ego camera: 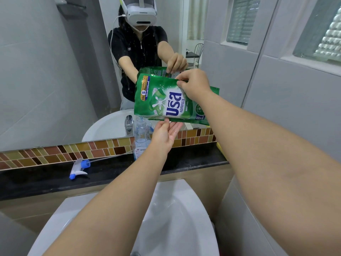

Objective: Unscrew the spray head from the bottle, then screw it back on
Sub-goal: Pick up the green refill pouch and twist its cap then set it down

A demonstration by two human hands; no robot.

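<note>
spray head [79, 167] off, beside bottle [141, 137]

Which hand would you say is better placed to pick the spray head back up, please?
Left. The left hand only supports the pouch from below, fingers open, and the spray head lies on the ledge to its left. The right hand pinches the pouch's top edge over the bottle.

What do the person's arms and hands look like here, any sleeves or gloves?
Both forearms are bare all the way into frame; no sleeves show on them. The left hand and right hand have no gloves, and no watch or wristband shows. No cables or markings on either.
</note>
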